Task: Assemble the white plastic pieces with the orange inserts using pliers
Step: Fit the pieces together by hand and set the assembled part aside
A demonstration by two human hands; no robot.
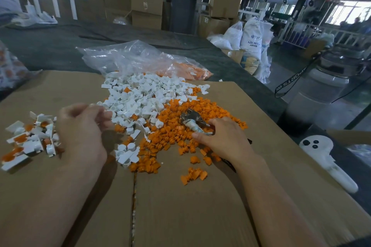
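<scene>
One right hand [224, 136], fingers gripping metal pliers [189, 117], left hand [82, 126] curled, hold unclear

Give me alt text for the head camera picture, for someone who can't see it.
A person's right hand grips pliers on a heap of orange inserts; the left hand is beside white plastic pieces. Assembled pieces lie far left, all on cardboard.

bare cardboard sheet [180, 206] in front, white pieces [138, 94] and orange inserts [180, 134] heaped beyond

white pieces [136, 94], orange inserts [180, 132], brown cardboard [180, 206]
</scene>
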